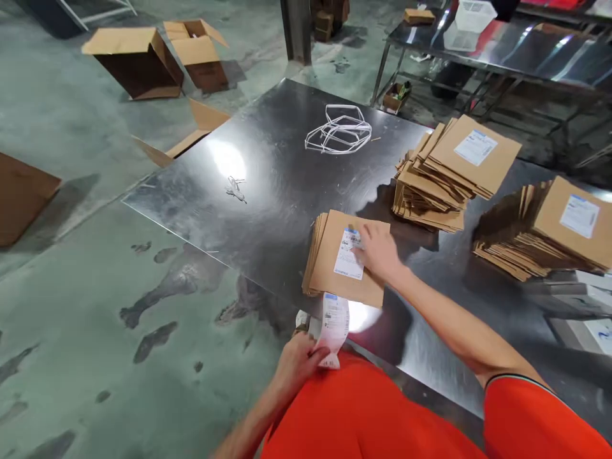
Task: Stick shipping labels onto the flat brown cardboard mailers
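Observation:
My left hand pinches a strip of printed shipping labels at the near edge of the table, fingers closed around its lower end. A small stack of flat brown cardboard mailers lies just beyond the strip. On the top mailer is a white shipping label with a blue mark. My right hand rests over the label's right side, touching it and the cardboard. Its thumb and fingers are apart, with nothing gripped between them.
Two taller stacks of mailers, the nearer-to-middle stack and the right stack, stand on the metal table. White strapping lies coiled at the back. White boxes sit at right. Open cartons are on the floor.

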{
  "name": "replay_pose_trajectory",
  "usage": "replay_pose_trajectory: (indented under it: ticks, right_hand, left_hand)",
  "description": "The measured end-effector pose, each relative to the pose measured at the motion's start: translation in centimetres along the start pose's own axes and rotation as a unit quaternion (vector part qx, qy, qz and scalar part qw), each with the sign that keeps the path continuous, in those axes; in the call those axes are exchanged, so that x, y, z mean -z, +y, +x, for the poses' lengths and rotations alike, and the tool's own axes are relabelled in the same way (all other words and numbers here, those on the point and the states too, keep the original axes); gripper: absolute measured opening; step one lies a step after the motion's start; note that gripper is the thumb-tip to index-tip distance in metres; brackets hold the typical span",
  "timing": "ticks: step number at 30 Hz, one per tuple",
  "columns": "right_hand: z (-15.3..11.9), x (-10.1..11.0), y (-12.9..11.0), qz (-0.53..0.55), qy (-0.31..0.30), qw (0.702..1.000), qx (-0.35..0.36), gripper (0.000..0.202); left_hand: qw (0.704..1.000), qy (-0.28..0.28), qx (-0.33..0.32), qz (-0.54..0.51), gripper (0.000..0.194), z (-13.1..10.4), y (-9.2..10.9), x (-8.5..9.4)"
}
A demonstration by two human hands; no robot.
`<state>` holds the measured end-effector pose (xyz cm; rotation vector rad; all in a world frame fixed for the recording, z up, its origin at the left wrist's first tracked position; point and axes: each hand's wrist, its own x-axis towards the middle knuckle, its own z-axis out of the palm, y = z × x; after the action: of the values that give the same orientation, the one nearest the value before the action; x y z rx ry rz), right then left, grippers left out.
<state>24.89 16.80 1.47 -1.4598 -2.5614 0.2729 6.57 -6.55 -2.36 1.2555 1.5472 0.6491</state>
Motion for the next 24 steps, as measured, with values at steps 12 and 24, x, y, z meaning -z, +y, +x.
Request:
replay_pose_trajectory:
  ticks: [12,24]
  right_hand:
    - [-0.8,-4.0,-3.3,0.041,0.000,0.993,0.109,0.056]
    - [-6.2,-2.3,2.6,0.244,0.072,0.916,-0.309,0.056]
  left_hand:
    - [0.870,-0.033,-0.340,0.356,0.012,7.4,-0.1,2.1]
    - [0.882,-0.058,-0.351,0.311,0.016,8.0,-0.7,3.8]
